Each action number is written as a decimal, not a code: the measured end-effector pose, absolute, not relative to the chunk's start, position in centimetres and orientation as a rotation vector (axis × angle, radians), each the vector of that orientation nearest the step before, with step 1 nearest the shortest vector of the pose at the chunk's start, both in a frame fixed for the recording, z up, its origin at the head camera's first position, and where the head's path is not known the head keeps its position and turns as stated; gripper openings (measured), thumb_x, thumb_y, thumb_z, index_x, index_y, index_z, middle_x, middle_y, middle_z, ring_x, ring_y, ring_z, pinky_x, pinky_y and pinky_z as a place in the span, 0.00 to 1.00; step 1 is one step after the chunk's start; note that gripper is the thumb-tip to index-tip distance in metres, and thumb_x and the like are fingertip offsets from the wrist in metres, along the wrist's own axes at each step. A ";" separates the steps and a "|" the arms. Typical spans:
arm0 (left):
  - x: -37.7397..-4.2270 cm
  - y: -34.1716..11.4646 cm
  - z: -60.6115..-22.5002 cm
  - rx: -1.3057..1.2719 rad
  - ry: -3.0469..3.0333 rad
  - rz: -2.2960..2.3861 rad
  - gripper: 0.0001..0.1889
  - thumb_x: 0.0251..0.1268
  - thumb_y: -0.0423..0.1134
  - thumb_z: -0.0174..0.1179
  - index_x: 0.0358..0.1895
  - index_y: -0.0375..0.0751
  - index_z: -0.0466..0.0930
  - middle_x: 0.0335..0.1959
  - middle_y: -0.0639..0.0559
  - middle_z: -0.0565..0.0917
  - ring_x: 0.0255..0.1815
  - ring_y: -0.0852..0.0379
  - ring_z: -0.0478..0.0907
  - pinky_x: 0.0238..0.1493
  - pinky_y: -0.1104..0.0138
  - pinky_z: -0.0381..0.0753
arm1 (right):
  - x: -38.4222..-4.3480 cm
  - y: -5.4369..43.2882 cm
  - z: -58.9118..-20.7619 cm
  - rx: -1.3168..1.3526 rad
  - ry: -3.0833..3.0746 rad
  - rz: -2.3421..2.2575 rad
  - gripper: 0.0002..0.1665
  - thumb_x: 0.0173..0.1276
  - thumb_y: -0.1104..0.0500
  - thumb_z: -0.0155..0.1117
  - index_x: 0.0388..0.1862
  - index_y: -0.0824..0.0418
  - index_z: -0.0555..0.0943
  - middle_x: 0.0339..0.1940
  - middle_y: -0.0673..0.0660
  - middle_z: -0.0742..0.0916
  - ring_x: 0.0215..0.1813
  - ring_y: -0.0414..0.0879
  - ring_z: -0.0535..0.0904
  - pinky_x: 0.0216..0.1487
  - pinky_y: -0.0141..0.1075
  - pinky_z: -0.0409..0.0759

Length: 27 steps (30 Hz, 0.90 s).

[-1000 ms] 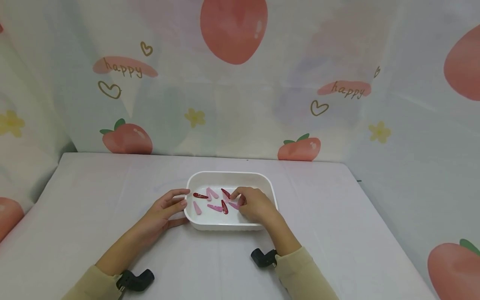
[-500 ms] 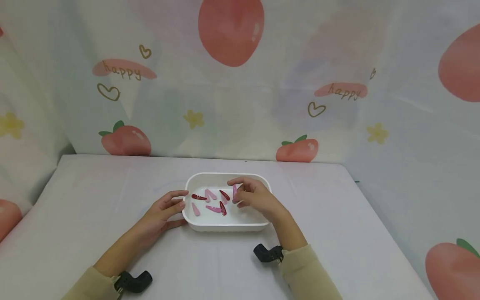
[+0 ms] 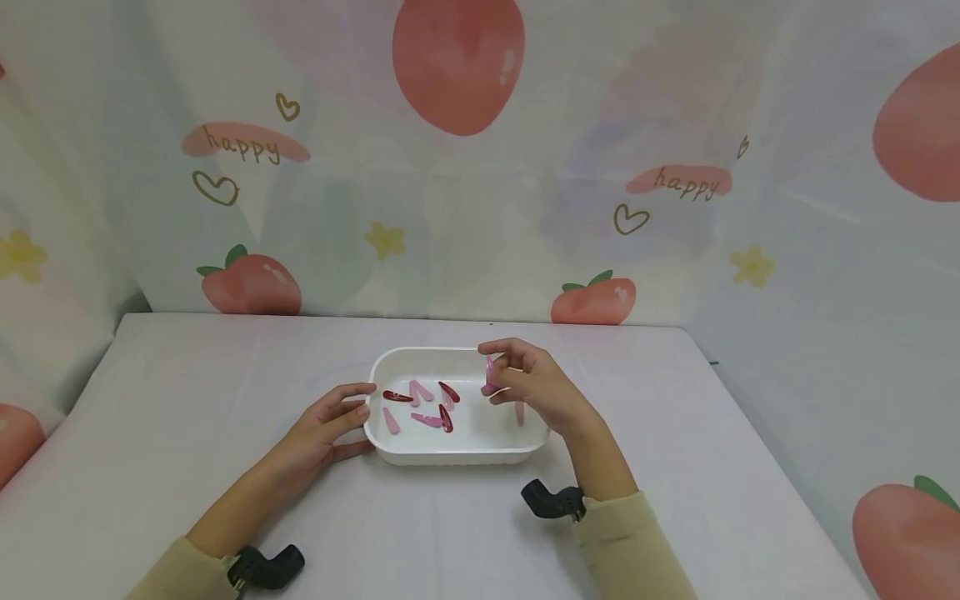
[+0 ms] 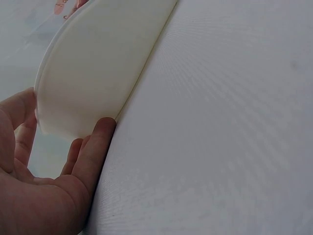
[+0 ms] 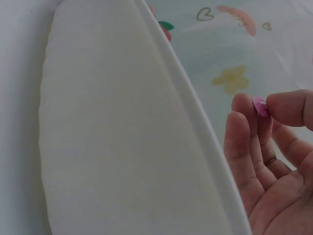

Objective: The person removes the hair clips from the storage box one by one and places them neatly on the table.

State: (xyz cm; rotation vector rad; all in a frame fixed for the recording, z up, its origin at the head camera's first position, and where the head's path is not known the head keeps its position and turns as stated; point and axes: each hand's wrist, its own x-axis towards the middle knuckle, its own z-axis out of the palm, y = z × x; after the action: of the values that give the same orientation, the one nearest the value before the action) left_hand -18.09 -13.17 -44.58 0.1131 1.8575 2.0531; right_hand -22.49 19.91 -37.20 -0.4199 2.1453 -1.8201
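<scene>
Between thumb and fingertips, my right hand (image 3: 543,387) pinches a pink snap hair clip (image 3: 490,375) above the right part of a white tray (image 3: 457,457). The right wrist view shows that pink hair clip (image 5: 261,106) edge-on, past the tray's rim. My left hand (image 3: 326,425) touches the tray's left end with extended fingers; in the left wrist view, fingertips (image 4: 104,126) rest against the tray's outer wall. Inside lie three red hair clips (image 3: 397,396) and several pink ones (image 3: 426,420). One more pink hair clip (image 3: 520,412) shows just below the right hand.
A white-covered table (image 3: 262,375) bears the tray. Behind it hangs a backdrop cloth (image 3: 465,217) printed with peaches, flowers and hearts. Black devices (image 3: 266,567) are worn at both wrists.
The right hand has lifted a pink hair clip off the tray floor and moved up and to the right with it. The left hand stays at the tray's left end.
</scene>
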 end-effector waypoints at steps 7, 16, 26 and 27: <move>-18.1 -13.2 -44.6 0.132 1.847 2.060 0.30 0.74 0.46 0.58 0.74 0.44 0.62 0.69 0.37 0.65 0.65 0.45 0.72 0.59 0.52 0.81 | -22.6 21.2 -36.7 -0.401 2.181 -1.851 0.22 0.72 0.67 0.56 0.64 0.62 0.74 0.39 0.60 0.78 0.45 0.61 0.84 0.48 0.44 0.87; -18.1 -13.1 -44.6 0.121 1.869 2.049 0.27 0.76 0.43 0.56 0.73 0.44 0.62 0.68 0.37 0.66 0.65 0.45 0.73 0.59 0.52 0.81 | -22.8 23.1 -36.0 -0.351 2.260 -1.887 0.21 0.73 0.66 0.57 0.64 0.61 0.74 0.39 0.59 0.78 0.44 0.57 0.85 0.48 0.43 0.87; -18.2 -13.2 -44.6 0.119 1.863 2.049 0.28 0.75 0.45 0.57 0.73 0.45 0.62 0.68 0.37 0.66 0.66 0.45 0.72 0.60 0.52 0.81 | -23.5 25.1 -36.5 -0.203 2.358 -1.893 0.22 0.74 0.63 0.57 0.66 0.60 0.73 0.40 0.58 0.79 0.42 0.49 0.85 0.45 0.40 0.88; -18.2 -13.2 -44.6 0.123 1.860 2.049 0.29 0.74 0.45 0.58 0.73 0.45 0.62 0.68 0.37 0.66 0.66 0.45 0.72 0.60 0.52 0.80 | -23.6 25.3 -36.6 -0.181 2.367 -1.895 0.22 0.74 0.63 0.57 0.66 0.60 0.73 0.40 0.57 0.79 0.42 0.48 0.85 0.46 0.40 0.88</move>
State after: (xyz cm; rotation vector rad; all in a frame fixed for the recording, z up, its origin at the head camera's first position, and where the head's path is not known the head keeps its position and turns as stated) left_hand -18.19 -13.21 -44.55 0.1233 1.8599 2.0492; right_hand -23.55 25.34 -36.60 -0.1814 2.3670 -1.8950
